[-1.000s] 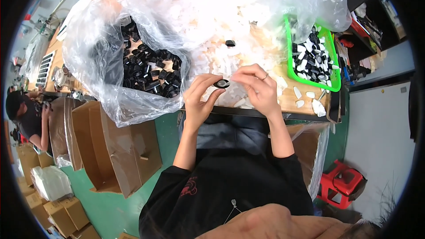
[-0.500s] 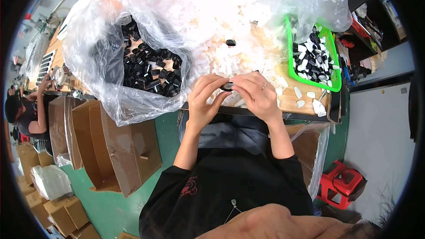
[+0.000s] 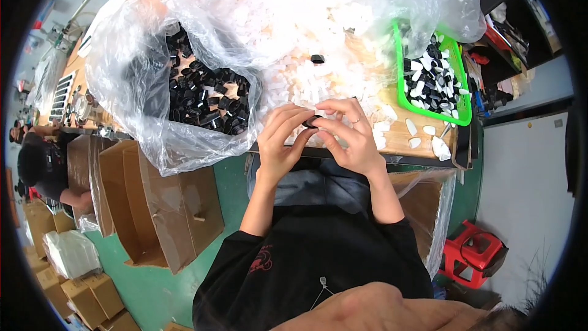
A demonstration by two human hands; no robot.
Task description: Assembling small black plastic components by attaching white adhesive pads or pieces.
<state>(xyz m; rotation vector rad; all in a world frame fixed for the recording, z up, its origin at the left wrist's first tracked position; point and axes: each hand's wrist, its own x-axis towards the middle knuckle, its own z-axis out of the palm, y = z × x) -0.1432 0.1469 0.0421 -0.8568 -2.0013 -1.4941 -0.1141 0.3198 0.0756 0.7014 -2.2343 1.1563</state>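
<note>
A small black round cap (image 3: 312, 122) is pinched between the thumb and fingers of my left hand (image 3: 282, 138), just above the table's near edge. My right hand (image 3: 355, 141), with a ring on one finger, is on the cap's other side. One of its fingertips reaches the cap, while its thumb and other fingers stand apart. Beyond both hands lies a spread of small white pieces (image 3: 294, 86), with a single black cap (image 3: 317, 59) lying among them. To the left, a clear plastic bag (image 3: 153, 141) lies open around many loose black caps (image 3: 208, 95).
A green basket (image 3: 401, 86) of black and white pieces stands at right; a few white ovals (image 3: 411, 127) lie before it. Clear plastic sheeting (image 3: 441, 0) drapes the back. Cardboard boxes (image 3: 177, 208) stand below left, a red stool (image 3: 468, 257) at right. A co-worker (image 3: 43, 162) bends at far left.
My right hand's fingers have spread and its thumb has come off the cap. The cap has tilted in my left hand. At far left the co-worker has bent down.
</note>
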